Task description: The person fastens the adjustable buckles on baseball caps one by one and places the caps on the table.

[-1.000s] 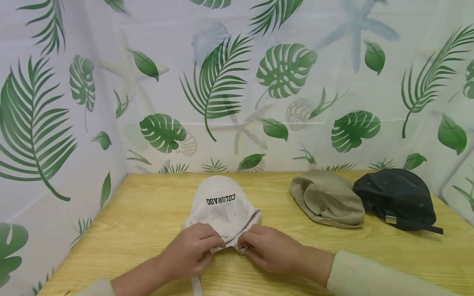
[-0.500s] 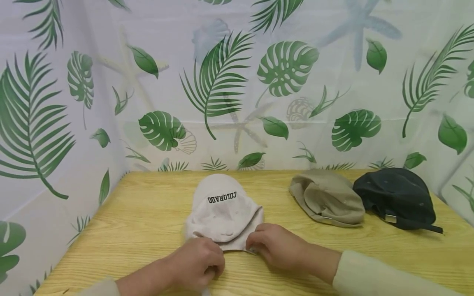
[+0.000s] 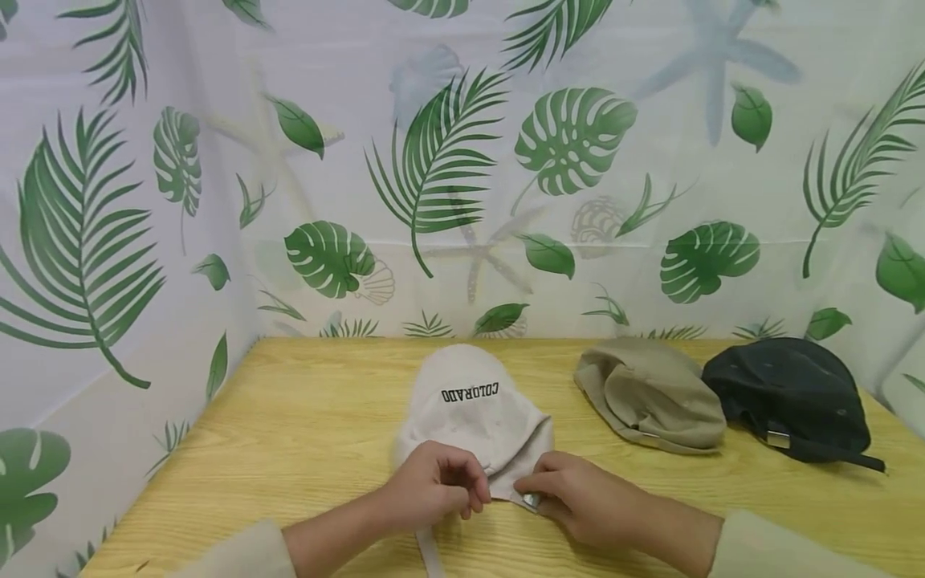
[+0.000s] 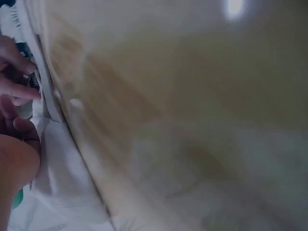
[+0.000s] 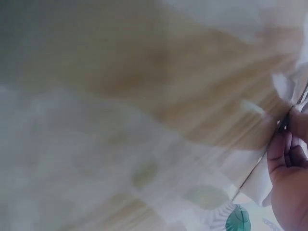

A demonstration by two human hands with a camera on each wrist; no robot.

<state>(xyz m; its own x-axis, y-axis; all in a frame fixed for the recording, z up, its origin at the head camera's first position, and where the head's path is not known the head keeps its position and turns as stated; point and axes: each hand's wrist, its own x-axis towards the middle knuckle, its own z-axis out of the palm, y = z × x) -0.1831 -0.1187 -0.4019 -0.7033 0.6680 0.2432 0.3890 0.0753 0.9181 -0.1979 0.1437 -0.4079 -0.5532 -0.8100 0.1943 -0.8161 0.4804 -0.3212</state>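
An off-white baseball cap (image 3: 462, 425) with "COLORADO" on its front sits on the wooden table, its back opening toward me. With thumb and fingers my right hand (image 3: 588, 502) pinches the right end of the cap's back edge, where a small metal buckle (image 3: 531, 499) shows. My left hand (image 3: 437, 491) is at the left part of that edge, fingers loosely bent with nothing visible between them. Below it a loose pale strap (image 3: 429, 552) trails toward me. At the border of the left wrist view, bent fingers (image 4: 21, 127) lie beside the cap's fabric (image 4: 65, 159).
To the right on the table (image 3: 303, 417) lie a khaki cap (image 3: 650, 393) and, next to it, a black cap (image 3: 791, 393) with a metal strap buckle. Leaf-printed cloth (image 3: 462, 160) closes off the back and sides.
My left hand came down off the cap's edge, then moved back up and right, its fingers loosening. My right hand keeps its pinch; the cap has shifted slightly right.
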